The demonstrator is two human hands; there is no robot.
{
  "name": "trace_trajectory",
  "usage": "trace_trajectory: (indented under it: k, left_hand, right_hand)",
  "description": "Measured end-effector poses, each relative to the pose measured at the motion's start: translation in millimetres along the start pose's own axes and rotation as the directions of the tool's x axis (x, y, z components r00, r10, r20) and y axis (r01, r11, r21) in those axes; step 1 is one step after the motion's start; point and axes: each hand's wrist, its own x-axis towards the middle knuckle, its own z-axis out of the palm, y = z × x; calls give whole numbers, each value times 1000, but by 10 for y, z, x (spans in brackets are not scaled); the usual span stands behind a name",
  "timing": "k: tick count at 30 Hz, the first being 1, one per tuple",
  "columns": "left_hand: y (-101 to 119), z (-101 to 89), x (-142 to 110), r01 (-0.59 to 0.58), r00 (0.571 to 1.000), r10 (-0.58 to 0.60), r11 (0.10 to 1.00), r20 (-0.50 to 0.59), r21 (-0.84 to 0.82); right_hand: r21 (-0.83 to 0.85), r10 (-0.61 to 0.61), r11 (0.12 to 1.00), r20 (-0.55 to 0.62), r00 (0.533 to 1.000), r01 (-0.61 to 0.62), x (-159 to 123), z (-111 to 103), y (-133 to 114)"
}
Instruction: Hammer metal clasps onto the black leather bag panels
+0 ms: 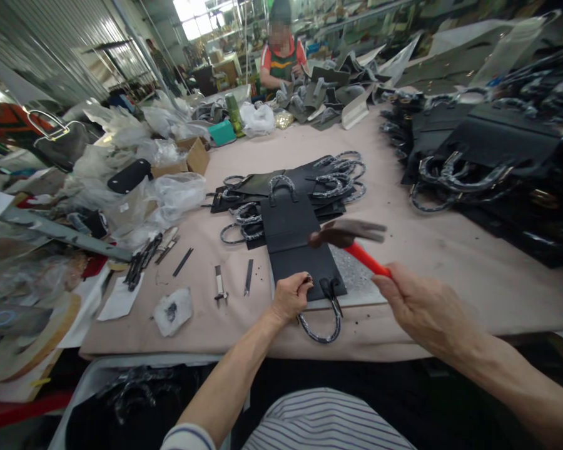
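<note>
A black bag panel (293,228) lies flat before me, a plastic-wrapped handle at each end. My left hand (291,297) is pinched near the panel's front edge, beside the near handle (326,337); what sits between its fingertips is too small to make out. Raised to the right, my right hand (415,303) grips the red handle of a claw hammer (351,232). The hammer's head hangs over the panel's right side. Under the panel a grey slab (361,281) shows at the right.
More black panels with wrapped handles (244,187) lie behind. A large bag stack (488,144) fills the right. Left are punch-like tools (220,287), a small plastic bag (172,311), a cardboard box (194,156) and clear plastic. A co-worker (284,59) sits across the table.
</note>
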Motion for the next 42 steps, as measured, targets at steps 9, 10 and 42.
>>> trace_trajectory:
  k: [9, 10, 42]
  left_hand:
    - [-62, 40, -20, -20, 1000, 20, 1000, 14, 2]
    - [-66, 42, -21, -17, 1000, 17, 1000, 15, 5]
    - [76, -19, 7, 48, 998, -48, 999, 42, 14]
  right_hand:
    - [-135, -202, 974, -140, 969, 183, -65, -93, -183]
    - [-115, -217, 973, -182, 959, 199, -71, -88, -199]
    - [-262, 3, 965, -113, 994, -33, -133, 616, 976]
